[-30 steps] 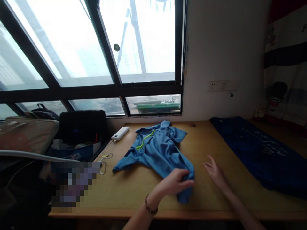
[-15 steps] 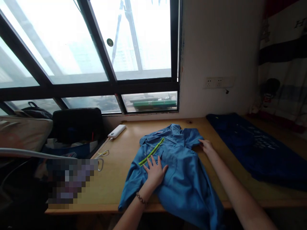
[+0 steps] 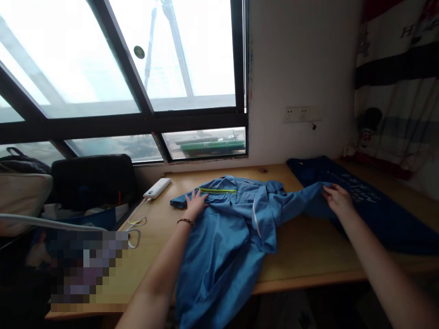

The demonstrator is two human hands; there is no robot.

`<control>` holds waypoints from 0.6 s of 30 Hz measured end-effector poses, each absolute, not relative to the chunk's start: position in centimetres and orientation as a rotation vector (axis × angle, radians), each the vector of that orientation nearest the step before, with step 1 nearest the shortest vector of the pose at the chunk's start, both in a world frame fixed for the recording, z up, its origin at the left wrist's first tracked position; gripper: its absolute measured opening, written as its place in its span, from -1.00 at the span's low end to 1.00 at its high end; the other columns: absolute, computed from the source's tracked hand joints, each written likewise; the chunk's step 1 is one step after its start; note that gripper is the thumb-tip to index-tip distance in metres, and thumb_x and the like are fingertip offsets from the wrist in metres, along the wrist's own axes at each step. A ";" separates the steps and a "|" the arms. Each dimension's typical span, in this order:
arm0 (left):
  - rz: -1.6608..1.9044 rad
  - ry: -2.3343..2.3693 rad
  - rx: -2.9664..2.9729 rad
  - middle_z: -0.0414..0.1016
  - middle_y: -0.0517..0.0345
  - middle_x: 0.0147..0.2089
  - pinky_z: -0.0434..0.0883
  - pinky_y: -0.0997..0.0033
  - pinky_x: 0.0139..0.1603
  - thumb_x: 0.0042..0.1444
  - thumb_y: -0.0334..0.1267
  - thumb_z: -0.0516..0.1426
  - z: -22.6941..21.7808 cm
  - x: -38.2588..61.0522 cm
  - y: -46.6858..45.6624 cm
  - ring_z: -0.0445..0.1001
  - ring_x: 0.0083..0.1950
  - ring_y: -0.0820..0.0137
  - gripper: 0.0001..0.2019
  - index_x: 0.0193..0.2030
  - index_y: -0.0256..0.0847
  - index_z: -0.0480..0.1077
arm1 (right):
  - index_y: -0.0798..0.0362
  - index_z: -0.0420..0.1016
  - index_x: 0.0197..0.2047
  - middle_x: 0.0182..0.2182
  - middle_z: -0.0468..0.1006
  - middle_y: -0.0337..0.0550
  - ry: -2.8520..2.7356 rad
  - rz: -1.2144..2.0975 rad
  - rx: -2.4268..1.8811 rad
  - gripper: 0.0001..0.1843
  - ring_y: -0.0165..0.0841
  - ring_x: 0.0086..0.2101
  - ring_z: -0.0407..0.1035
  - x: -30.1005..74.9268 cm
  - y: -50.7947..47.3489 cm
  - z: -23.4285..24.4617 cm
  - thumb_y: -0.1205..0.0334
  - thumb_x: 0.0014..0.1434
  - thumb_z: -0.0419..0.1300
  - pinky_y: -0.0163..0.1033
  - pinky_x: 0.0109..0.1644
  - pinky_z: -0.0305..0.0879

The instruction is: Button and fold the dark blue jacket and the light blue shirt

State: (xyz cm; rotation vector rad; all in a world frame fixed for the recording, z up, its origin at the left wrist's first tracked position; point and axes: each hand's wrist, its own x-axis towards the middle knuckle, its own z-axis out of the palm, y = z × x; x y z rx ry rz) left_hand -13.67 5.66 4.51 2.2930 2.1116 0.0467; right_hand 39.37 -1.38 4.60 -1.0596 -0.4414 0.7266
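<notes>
Shirt: a blue shirt (image 3: 219, 233) lies rumpled across the worktop (image 3: 156, 260), its chest with the yellow stripe (image 3: 217, 191) on the far side and its lower part hanging over the near edge.
Long axis: the shirt's body runs from the far side of the worktop towards the person; the stretched sleeve (image 3: 298, 203) runs off crosswise to the right.
Left hand: the left hand (image 3: 196, 204) rests palm down with fingers spread on the shirt's left upper side, beside the stripe; whether any fingertip pinches cloth, I cannot tell.
Right hand: the right hand (image 3: 338, 198) has its fingers closed on the end of the sleeve.
Nearer hand: the left is on the shirt's body; the right is well apart from it, at the sleeve's far end, so the cloth lies between the two hands.
Dark blue cloth: a dark blue cloth (image 3: 380, 214) lies on the right, partly behind the right hand and sleeve end.
Power bank: a white power bank (image 3: 157, 188) with a cable lies left of the shirt, apart from it.
</notes>
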 end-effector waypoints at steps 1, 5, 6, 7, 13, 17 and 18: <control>0.113 2.152 2.335 0.04 -0.03 0.26 -0.22 -0.19 0.15 0.10 -0.30 0.01 5.0 -12.4 5.1 -0.12 0.28 0.06 -0.62 0.09 -0.07 0.24 | 0.11 0.28 -0.45 -0.51 0.39 -0.28 -0.438 0.777 -1.089 -0.75 -0.46 -0.46 0.36 38.9 -1.4 4.2 0.55 -0.20 0.22 -0.29 -0.32 0.41; 0.433 2.030 2.521 0.13 -0.09 0.20 -0.08 -0.06 0.18 0.12 -0.44 -0.10 6.0 -6.7 -1.3 -0.05 0.25 0.08 -0.62 0.09 -0.23 0.23 | 0.11 0.23 -0.50 -0.53 0.36 -0.25 -0.504 0.773 -1.275 -0.81 -0.42 -0.45 0.35 37.5 -1.2 3.9 0.49 -0.15 0.18 -0.22 -0.27 0.38; 0.472 1.879 2.565 0.20 -0.09 0.15 0.02 0.03 0.16 0.12 -0.40 -0.06 5.9 -5.3 -3.9 0.05 0.21 0.12 -0.64 0.07 -0.23 0.25 | 0.11 0.24 -0.47 -0.50 0.37 -0.23 -0.590 0.690 -1.357 -0.83 -0.38 -0.40 0.35 36.9 -1.3 4.2 0.45 -0.13 0.18 -0.19 -0.24 0.36; 0.480 1.682 2.600 0.27 -0.05 0.09 0.13 0.15 0.13 0.12 -0.35 -0.04 5.5 -4.0 -6.7 0.17 0.13 0.19 -0.66 0.05 -0.22 0.26 | 0.11 0.25 -0.43 -0.44 0.39 -0.18 -0.679 0.581 -1.432 -0.83 -0.33 -0.32 0.35 36.1 -1.7 4.6 0.41 -0.13 0.18 -0.15 -0.18 0.34; 0.511 1.463 2.483 0.30 -0.05 0.05 0.30 0.18 -0.03 0.00 -0.32 0.07 -0.2 1.3 -18.8 0.27 0.01 0.16 -0.53 0.12 -0.20 0.20 | 0.09 0.35 -0.28 -0.24 0.43 0.03 -1.431 0.298 -1.744 -0.71 -0.15 -0.15 0.29 24.4 -9.4 3.8 0.07 -0.03 0.17 -0.15 -0.08 0.21; 0.718 1.585 2.274 0.37 -0.09 -0.10 0.31 0.19 -0.08 0.11 -0.46 -0.14 -2.0 0.9 -19.4 0.34 -0.10 0.23 -0.60 0.06 -0.23 0.27 | 0.08 0.43 -0.46 -0.43 0.52 -0.06 -1.804 0.862 -1.654 -0.77 -0.18 -0.34 0.37 18.3 -11.9 0.8 0.07 -0.03 0.14 -0.20 -0.26 0.26; 0.756 1.548 2.218 0.38 -0.08 -0.17 0.33 0.22 -0.12 0.13 -0.45 -0.18 -1.8 0.3 -19.3 0.35 -0.15 0.26 -0.62 0.00 -0.22 0.31 | 0.10 0.45 -0.46 -0.43 0.52 -0.06 -1.771 0.894 -1.606 -0.77 -0.18 -0.35 0.38 18.1 -11.2 0.4 0.09 -0.04 0.13 -0.19 -0.27 0.26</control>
